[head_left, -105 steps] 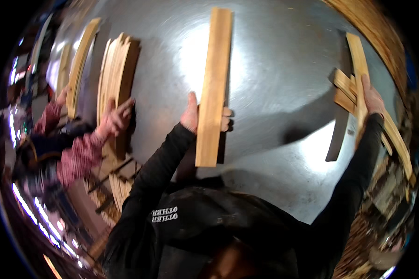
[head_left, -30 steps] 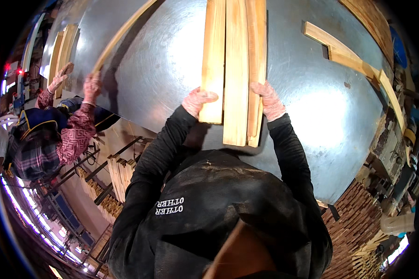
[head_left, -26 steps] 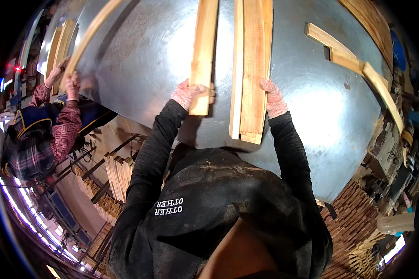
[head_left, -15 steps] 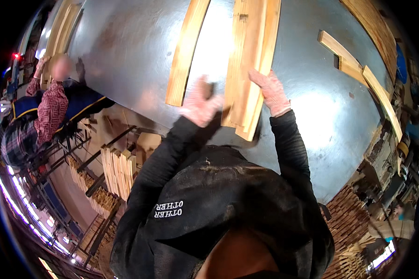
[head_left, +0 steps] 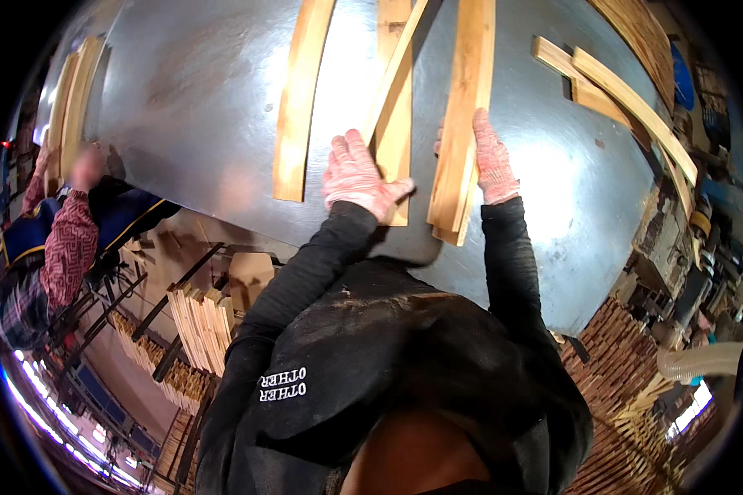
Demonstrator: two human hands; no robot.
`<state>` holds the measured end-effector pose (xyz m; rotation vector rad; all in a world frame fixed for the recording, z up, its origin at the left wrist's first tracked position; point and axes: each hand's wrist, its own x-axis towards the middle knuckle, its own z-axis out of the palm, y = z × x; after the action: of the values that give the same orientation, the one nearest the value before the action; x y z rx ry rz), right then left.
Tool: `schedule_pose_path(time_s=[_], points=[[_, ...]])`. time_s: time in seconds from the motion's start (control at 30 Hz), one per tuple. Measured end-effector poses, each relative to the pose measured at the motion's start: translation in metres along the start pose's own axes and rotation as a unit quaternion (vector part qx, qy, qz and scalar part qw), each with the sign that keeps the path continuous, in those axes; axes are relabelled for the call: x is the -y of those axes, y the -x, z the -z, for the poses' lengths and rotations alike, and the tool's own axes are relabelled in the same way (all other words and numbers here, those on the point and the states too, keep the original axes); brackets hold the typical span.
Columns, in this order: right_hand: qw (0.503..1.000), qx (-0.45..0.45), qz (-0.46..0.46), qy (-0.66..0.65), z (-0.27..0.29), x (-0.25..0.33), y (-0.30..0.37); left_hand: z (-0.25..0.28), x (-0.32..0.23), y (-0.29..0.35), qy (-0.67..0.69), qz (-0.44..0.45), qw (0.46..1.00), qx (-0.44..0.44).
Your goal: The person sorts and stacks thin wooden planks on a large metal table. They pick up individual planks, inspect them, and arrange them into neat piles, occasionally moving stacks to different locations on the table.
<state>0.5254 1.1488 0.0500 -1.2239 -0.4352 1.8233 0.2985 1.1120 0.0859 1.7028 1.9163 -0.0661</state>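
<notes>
My right hand [head_left: 495, 165], in a pinkish knit glove, is closed around a wooden strip [head_left: 462, 124]. A second edge shows beneath that strip's near end, so it may be more than one piece. My left hand [head_left: 357, 180], gloved alike, lies over another board [head_left: 396, 186] with its fingers stretched and thumb out to the right. Close to its fingertips is the lower end of a thin strip [head_left: 395, 70], which slants across that board. Further left, a separate wooden strip [head_left: 301, 115] lies on the metal table [head_left: 215, 107].
Several wood pieces [head_left: 636, 103] lie at the table's right side. At the far left a co-worker's gloved hand [head_left: 85, 167] is by long strips [head_left: 76, 107]. Below the table are stacked slats at left [head_left: 198, 326] and right [head_left: 615, 363].
The strips that lay side by side are now apart: the right hand's wood is angled away from the left board, and a thin strip slants between. My left hand has come onto that board.
</notes>
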Motion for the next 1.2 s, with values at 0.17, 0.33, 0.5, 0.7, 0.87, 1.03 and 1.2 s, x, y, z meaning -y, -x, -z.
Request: schedule_pose_path(time_s=[0.17, 0.33, 0.5, 0.7, 0.87, 1.03, 1.2], points=[[0.995, 0.069, 0.038, -0.066, 0.002, 0.000, 0.004, -0.034, -0.036, 0.005, -0.140, -0.060, 0.988, 0.023], [0.998, 0.027, 0.041, -0.037, 0.015, 0.003, 0.011, -0.021, 0.001, -0.015, 0.015, -0.006, 0.998, -0.059], [0.998, -0.023, 0.021, -0.046, 0.010, 0.009, 0.012, 0.015, 0.075, -0.023, 0.543, -0.053, 0.837, -0.030], [0.999, -0.014, 0.016, 0.025, 0.003, -0.001, -0.006, 0.123, 0.183, -0.084, 0.375, -0.017, 0.917, -0.134], [1.000, -0.027, -0.010, -0.009, -0.014, -0.017, -0.015, 0.160, 0.262, -0.142, -0.093, 0.254, 0.963, -0.004], [0.998, -0.044, 0.029, -0.021, -0.032, -0.024, -0.015, 0.165, 0.254, -0.122, -0.182, 0.237, 0.952, -0.071], [0.996, 0.027, 0.026, 0.083, -0.058, -0.027, -0.023, 0.089, 0.172, -0.011, -0.033, -0.070, 0.966, -0.245]])
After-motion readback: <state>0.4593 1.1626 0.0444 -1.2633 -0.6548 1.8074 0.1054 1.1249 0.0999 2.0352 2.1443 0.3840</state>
